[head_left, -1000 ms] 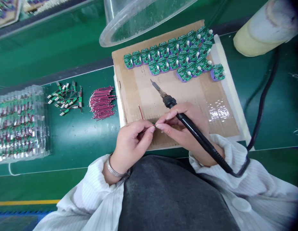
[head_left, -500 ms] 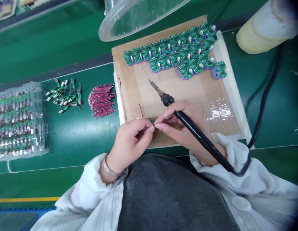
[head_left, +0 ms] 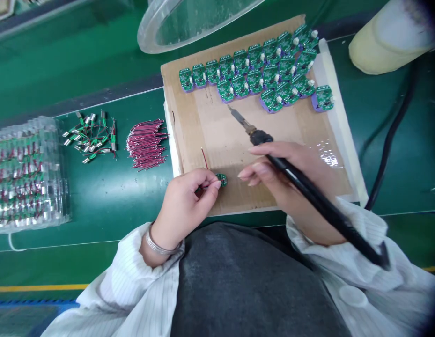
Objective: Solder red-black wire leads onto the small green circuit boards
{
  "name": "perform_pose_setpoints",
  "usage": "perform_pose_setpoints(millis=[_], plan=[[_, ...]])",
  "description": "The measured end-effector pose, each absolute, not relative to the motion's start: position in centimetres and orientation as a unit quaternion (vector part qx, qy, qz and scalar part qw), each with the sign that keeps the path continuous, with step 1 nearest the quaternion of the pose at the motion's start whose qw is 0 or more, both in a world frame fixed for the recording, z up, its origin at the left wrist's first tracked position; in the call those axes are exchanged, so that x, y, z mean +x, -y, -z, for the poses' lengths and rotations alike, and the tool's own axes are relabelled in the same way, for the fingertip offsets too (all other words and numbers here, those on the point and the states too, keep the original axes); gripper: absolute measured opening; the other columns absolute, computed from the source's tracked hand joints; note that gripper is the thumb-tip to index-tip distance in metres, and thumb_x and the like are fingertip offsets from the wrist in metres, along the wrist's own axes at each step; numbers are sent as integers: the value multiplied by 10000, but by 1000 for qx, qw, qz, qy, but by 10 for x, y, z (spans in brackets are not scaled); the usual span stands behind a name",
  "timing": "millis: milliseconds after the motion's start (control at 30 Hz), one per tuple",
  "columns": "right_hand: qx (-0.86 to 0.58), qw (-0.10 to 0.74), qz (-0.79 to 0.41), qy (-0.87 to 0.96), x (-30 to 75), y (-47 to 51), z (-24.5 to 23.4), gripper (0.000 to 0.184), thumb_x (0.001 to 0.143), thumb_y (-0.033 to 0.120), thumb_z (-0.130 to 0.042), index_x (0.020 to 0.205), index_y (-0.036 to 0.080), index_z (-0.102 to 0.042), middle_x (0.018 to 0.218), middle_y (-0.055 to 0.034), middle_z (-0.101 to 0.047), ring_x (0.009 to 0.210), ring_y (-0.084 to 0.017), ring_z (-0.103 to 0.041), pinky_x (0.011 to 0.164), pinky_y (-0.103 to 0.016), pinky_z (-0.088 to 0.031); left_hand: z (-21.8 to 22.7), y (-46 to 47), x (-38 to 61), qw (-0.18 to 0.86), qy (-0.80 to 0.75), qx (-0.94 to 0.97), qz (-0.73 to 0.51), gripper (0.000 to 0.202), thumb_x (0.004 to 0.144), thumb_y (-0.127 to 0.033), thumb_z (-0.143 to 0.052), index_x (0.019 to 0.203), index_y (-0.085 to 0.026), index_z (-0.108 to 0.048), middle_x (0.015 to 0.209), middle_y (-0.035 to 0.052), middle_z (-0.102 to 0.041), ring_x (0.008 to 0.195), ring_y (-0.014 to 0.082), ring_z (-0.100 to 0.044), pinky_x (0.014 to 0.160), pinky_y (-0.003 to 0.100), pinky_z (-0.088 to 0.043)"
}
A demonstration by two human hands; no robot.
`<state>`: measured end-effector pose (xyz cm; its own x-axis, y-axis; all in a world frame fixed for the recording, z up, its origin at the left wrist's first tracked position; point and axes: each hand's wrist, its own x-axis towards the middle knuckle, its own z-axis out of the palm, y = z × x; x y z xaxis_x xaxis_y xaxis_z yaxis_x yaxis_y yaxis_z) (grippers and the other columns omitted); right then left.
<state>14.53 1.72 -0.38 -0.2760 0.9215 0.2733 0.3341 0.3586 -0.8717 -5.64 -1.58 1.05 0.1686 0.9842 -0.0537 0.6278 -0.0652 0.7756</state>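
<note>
My left hand pinches a small green circuit board with a red wire sticking up from it, at the near edge of a cardboard sheet. My right hand holds a black soldering iron laid across the fingers, its tip pointing up-left over the cardboard. The right fingertips sit a little to the right of the board, apart from it.
Several green boards on purple bases lie in rows at the cardboard's far edge. To the left are a bundle of red wires, loose small motors and a clear tray of parts. A clear dome stands behind.
My right hand has drawn away to the right from the small board, taking the soldering iron with it. My left hand keeps its pinch on the board.
</note>
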Motion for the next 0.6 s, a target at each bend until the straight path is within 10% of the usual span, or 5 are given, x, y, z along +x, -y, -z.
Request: perform_pose_setpoints(millis=[600], plan=[[-496, 444, -206, 717, 183, 0, -8, 228, 746, 272, -799, 944, 262, -687, 841, -17, -732, 711, -211, -709, 606, -327, -606, 0, 10, -56, 300, -599, 733, -118, 103, 881, -193, -567, 802, -176, -630, 666, -17, -639, 560, 110, -519, 568, 235, -355]])
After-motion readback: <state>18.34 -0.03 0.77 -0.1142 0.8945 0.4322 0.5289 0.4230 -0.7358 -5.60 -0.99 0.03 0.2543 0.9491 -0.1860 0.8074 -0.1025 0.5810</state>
